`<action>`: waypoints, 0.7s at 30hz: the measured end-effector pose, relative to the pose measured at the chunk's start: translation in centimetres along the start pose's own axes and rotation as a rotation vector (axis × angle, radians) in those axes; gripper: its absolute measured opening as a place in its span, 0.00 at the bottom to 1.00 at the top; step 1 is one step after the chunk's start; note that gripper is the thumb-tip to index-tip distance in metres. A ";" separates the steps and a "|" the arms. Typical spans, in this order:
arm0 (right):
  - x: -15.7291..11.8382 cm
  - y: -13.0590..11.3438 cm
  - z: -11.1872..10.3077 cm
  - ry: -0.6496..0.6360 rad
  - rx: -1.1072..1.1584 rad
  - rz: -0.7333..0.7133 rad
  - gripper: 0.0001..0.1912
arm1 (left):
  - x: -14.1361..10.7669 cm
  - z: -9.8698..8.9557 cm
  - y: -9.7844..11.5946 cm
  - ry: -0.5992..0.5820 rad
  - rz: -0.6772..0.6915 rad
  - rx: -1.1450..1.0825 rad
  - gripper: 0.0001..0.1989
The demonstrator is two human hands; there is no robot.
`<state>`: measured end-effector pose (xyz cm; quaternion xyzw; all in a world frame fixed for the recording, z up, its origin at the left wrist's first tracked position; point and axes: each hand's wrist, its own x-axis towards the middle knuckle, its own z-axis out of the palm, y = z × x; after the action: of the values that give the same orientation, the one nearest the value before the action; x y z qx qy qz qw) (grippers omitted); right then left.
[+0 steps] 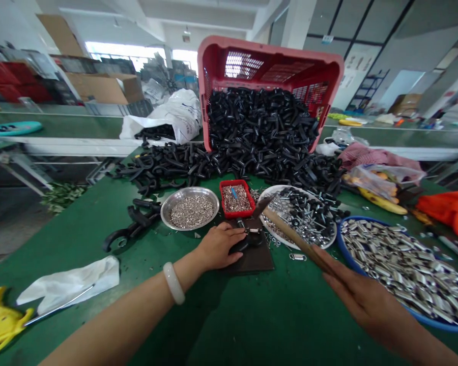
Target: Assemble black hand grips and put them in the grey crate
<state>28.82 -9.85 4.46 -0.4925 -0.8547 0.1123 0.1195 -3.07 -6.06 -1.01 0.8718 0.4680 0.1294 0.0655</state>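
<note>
The left hand (218,248) presses its fingers (234,235) together on a black plastic hook (248,241), which lies on a dark board (252,262) on the green surface (229,325). The right hand (361,297) grips a wooden hammer handle (295,236). Hazard: a misaligned strike could hit the left fingers.

Two bare forearms, one pale bangle

Around the left forearm (125,317), just above the left hand (217,247), a thick, smooth, milky bangle (173,283), jade-like, rounded in section and worn loose at the wrist. Right forearm (423,335) equally bare, running out past the lower right corner of the view; right hand (366,297) slim-fingered and unadorned, with bare skin through to the fingertips.
</note>
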 end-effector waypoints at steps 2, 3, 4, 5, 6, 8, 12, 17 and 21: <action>-0.4 -0.7 0.2 0.171 0.000 -0.002 0.28 | -0.2 0.3 -0.1 0.038 -0.043 -0.019 0.30; -0.6 -1.0 0.6 0.237 -0.004 -0.004 0.29 | -0.3 0.4 -0.2 0.066 -0.082 -0.025 0.32; -0.8 -1.2 1.0 0.263 -0.009 -0.012 0.30 | -0.4 0.6 -0.2 0.092 -0.124 -0.031 0.33; -1.0 -1.4 1.5 0.243 -0.013 -0.026 0.30 | -0.5 0.8 -0.3 0.107 -0.158 -0.035 0.33; -1.0 -1.5 1.9 0.181 -0.012 -0.046 0.29 | -0.6 0.9 -0.3 0.110 -0.181 -0.039 0.33; -0.8 -1.5 2.2 0.023 0.004 -0.091 0.26 | -0.6 0.9 -0.4 0.089 -0.199 -0.046 0.32; -0.2 -1.8 1.6 0.029 0.027 -0.069 0.27 | -0.6 0.6 -0.4 0.058 -0.222 -0.044 0.32; 0.3 -1.6 1.6 -0.018 -0.034 -0.031 0.26 | -0.5 0.4 -0.2 0.043 -0.266 -0.024 0.32; 0.6 -1.5 1.5 -0.044 -0.025 -0.026 0.25 | -0.5 0.5 -0.2 0.033 -0.277 -0.019 0.32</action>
<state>26.82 -10.21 3.53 -0.4803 -0.8648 0.1108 0.0957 -3.36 -6.42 -1.59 0.7959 0.5836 0.1380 0.0832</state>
